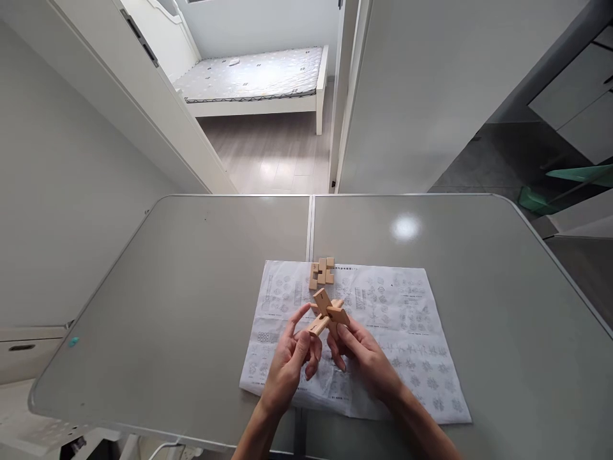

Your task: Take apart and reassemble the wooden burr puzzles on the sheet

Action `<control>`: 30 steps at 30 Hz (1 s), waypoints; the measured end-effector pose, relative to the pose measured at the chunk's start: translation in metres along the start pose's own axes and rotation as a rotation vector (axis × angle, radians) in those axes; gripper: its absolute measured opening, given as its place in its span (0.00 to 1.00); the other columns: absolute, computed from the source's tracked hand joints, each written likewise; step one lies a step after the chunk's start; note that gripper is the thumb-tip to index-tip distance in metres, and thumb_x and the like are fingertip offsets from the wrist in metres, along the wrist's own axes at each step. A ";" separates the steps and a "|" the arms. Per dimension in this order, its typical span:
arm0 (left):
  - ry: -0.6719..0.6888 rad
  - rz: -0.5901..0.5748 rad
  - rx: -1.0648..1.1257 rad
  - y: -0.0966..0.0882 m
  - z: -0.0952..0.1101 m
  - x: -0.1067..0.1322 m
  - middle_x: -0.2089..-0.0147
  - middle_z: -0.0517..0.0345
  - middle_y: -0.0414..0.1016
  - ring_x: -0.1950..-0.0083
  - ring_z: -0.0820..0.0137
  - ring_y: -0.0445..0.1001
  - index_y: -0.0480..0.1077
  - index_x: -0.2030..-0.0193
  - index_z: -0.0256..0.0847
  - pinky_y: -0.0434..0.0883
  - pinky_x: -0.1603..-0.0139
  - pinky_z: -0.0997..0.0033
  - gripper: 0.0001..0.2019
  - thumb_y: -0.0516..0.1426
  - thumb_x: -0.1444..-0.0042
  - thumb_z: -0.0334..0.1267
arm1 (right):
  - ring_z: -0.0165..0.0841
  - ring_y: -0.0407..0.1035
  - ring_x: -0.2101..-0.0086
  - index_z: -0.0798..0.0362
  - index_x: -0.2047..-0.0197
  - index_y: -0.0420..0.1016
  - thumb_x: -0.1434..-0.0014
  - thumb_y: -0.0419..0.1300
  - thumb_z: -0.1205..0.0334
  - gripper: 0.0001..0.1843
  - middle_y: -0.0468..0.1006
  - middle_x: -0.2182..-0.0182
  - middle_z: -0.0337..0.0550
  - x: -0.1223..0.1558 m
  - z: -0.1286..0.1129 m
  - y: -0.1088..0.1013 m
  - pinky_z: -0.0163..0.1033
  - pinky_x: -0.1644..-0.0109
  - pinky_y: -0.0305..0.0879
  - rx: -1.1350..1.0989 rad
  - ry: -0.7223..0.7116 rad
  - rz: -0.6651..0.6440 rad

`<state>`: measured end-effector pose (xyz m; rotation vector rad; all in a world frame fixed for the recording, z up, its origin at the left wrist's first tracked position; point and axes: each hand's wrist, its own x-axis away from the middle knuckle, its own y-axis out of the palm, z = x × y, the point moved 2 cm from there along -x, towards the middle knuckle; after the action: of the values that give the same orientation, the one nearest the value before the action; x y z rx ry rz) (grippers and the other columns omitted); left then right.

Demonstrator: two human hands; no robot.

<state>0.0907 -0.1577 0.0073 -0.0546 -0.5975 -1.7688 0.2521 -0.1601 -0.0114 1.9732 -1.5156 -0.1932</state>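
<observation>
A partly built wooden puzzle of crossed light-wood bars is held up over a printed instruction sheet. My left hand pinches its lower left bar, fingers curled. On the right side, my right hand grips the puzzle with thumb and fingers. Loose notched wooden pieces lie together at the sheet's far edge, just beyond the puzzle.
The sheet lies on a grey folding table with a seam down its middle. Beyond the table an open doorway shows a wood floor and a bed. A green object sits on the floor at far right.
</observation>
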 end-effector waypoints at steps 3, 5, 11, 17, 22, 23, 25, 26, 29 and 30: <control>-0.030 -0.028 0.003 -0.001 -0.003 0.000 0.78 0.70 0.62 0.79 0.77 0.54 0.47 0.22 0.38 0.59 0.75 0.77 0.41 0.57 0.30 0.57 | 0.26 0.57 0.79 0.52 0.37 0.73 0.25 0.56 0.45 0.24 0.66 0.73 0.34 0.002 -0.001 0.000 0.36 0.71 0.56 0.008 0.020 -0.043; -0.055 -0.033 0.011 -0.001 -0.004 0.001 0.78 0.69 0.63 0.79 0.77 0.54 0.45 0.21 0.38 0.59 0.75 0.77 0.43 0.58 0.32 0.58 | 0.25 0.56 0.79 0.52 0.38 0.74 0.26 0.57 0.44 0.24 0.66 0.74 0.34 0.004 -0.002 0.000 0.35 0.73 0.55 0.007 0.027 -0.063; -0.044 -0.007 0.037 -0.003 -0.007 0.002 0.78 0.69 0.64 0.79 0.77 0.56 0.48 0.22 0.38 0.59 0.76 0.78 0.45 0.60 0.34 0.61 | 0.25 0.58 0.81 0.53 0.48 0.76 0.26 0.58 0.44 0.21 0.72 0.75 0.36 0.002 -0.001 0.003 0.36 0.72 0.57 -0.023 0.024 -0.116; 0.002 0.055 0.097 -0.007 -0.010 -0.001 0.70 0.65 0.69 0.79 0.79 0.56 0.57 0.27 0.41 0.61 0.77 0.78 0.39 0.60 0.36 0.63 | 0.23 0.55 0.83 0.52 0.62 0.72 0.30 0.63 0.43 0.20 0.72 0.74 0.37 0.000 0.002 -0.001 0.35 0.76 0.51 -0.196 0.059 -0.057; -0.037 0.070 0.087 -0.007 -0.011 -0.003 0.70 0.66 0.69 0.79 0.80 0.57 0.63 0.33 0.41 0.63 0.77 0.78 0.29 0.61 0.33 0.55 | 0.22 0.48 0.82 0.51 0.58 0.75 0.31 0.65 0.45 0.16 0.68 0.73 0.34 -0.001 -0.002 -0.014 0.34 0.77 0.49 -0.311 0.026 0.124; -0.050 0.077 0.068 -0.007 -0.010 -0.003 0.71 0.66 0.69 0.79 0.80 0.58 0.65 0.34 0.40 0.64 0.77 0.78 0.28 0.61 0.33 0.55 | 0.23 0.47 0.82 0.50 0.57 0.75 0.31 0.65 0.46 0.16 0.67 0.73 0.33 -0.001 -0.005 -0.017 0.34 0.77 0.51 -0.319 0.011 0.161; -0.073 0.090 0.032 -0.006 -0.007 -0.003 0.71 0.66 0.68 0.78 0.79 0.59 0.67 0.37 0.39 0.64 0.76 0.77 0.27 0.62 0.34 0.54 | 0.23 0.44 0.81 0.50 0.57 0.76 0.31 0.64 0.47 0.14 0.63 0.73 0.32 -0.001 -0.011 -0.023 0.34 0.77 0.55 -0.335 -0.024 0.224; -0.079 0.089 0.018 -0.006 -0.006 -0.003 0.71 0.66 0.68 0.78 0.79 0.60 0.67 0.37 0.39 0.65 0.76 0.77 0.27 0.62 0.34 0.54 | 0.23 0.43 0.81 0.49 0.57 0.76 0.31 0.65 0.49 0.13 0.62 0.73 0.31 -0.001 -0.014 -0.027 0.33 0.77 0.56 -0.351 -0.046 0.247; -0.081 0.073 -0.004 -0.007 -0.004 -0.004 0.71 0.65 0.67 0.77 0.78 0.60 0.68 0.38 0.39 0.65 0.75 0.76 0.26 0.62 0.34 0.54 | 0.24 0.42 0.81 0.48 0.57 0.74 0.31 0.66 0.53 0.09 0.58 0.72 0.30 0.001 -0.024 -0.038 0.30 0.78 0.59 -0.417 -0.112 0.289; -0.078 0.065 -0.009 -0.007 -0.004 -0.004 0.71 0.65 0.67 0.77 0.78 0.60 0.68 0.38 0.39 0.65 0.75 0.76 0.26 0.62 0.34 0.54 | 0.24 0.43 0.81 0.48 0.57 0.74 0.30 0.66 0.55 0.08 0.57 0.73 0.29 0.001 -0.027 -0.041 0.29 0.78 0.61 -0.447 -0.131 0.296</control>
<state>0.0864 -0.1545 -0.0003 -0.1487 -0.6372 -1.7126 0.2987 -0.1451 -0.0132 1.3940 -1.6559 -0.4962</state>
